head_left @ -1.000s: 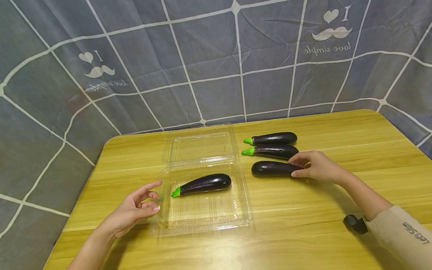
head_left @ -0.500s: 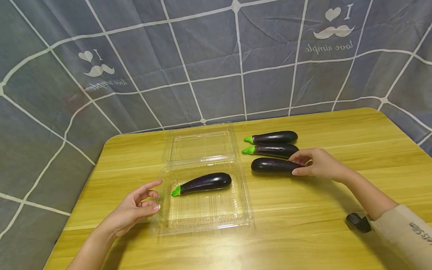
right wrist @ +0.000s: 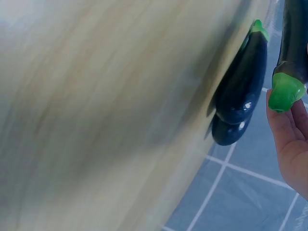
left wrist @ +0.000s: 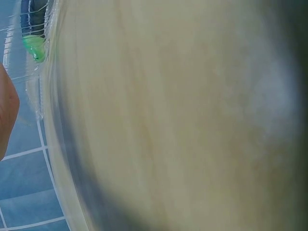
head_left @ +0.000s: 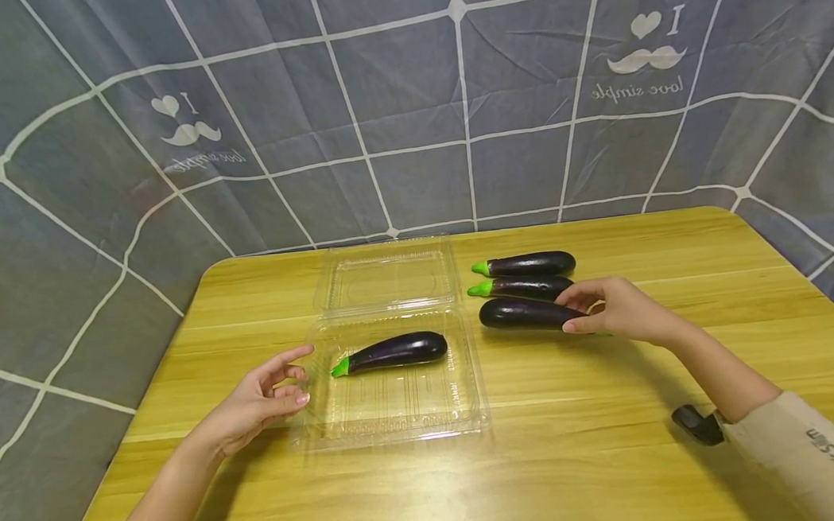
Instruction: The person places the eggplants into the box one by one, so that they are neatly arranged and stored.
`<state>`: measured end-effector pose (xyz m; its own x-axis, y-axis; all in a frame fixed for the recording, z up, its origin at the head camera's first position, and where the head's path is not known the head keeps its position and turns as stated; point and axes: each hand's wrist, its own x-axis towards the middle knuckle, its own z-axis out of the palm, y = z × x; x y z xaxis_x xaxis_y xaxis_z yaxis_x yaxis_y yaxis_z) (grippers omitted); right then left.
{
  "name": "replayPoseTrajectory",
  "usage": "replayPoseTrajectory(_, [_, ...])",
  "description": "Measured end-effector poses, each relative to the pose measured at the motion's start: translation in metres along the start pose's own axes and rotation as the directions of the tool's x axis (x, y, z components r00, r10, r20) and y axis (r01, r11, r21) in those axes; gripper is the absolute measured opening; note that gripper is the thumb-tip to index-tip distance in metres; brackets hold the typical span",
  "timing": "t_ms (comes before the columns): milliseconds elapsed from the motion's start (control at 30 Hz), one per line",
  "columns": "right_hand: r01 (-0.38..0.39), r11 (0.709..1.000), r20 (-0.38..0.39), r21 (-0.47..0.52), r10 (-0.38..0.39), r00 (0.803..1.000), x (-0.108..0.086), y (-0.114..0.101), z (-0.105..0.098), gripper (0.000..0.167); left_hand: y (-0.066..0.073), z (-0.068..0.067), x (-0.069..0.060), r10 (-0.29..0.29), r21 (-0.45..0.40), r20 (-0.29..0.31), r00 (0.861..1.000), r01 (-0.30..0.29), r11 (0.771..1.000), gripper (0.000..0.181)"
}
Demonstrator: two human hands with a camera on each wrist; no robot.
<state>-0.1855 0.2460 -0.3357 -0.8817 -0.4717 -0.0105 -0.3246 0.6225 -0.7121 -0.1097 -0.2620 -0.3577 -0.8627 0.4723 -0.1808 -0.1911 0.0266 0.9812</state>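
My right hand (head_left: 615, 310) pinches a dark purple eggplant (head_left: 524, 314) near its stem end, between thumb and fingers. In the right wrist view the green stem (right wrist: 287, 92) of this eggplant shows beside the palm, and it looks raised off the table. Just behind it lie two more eggplants, a nearer one (head_left: 531, 288) and a farther one (head_left: 532, 264). A clear plastic clamshell box (head_left: 399, 429) stands unfolded at the middle, with one eggplant (head_left: 397, 352) lying in its base. Beside the left edge of that base, my left hand (head_left: 254, 402) has loosely bent fingers and holds nothing.
The box's clear lid (head_left: 389, 278) lies folded back behind its base. Under everything is a wood-grain table (head_left: 580, 458). A grey curtain (head_left: 415, 117) with white grid lines hangs behind the table and along its sides.
My right hand has lifted the eggplant slightly from the table and shifted it a little toward the back; its green stem now shows below the hand. The left hand stays put.
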Motion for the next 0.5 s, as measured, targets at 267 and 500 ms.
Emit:
replayPoseTrajectory(267, [0.015, 1.000, 0.015, -0.015, -0.014, 1.000, 0.003, -0.009, -0.001, 0.034, 0.000, 0.000, 0.000, 0.005, -0.002, 0.005, 1.000, -0.005, 1.000, 0.061])
replayPoseTrajectory(500, [0.039, 0.999, 0.024, 0.012, -0.040, 0.999, 0.005, -0.021, -0.003, 0.033, 0.001, -0.001, 0.000, 0.001, 0.006, 0.006, 1.000, -0.001, 1.000, 0.062])
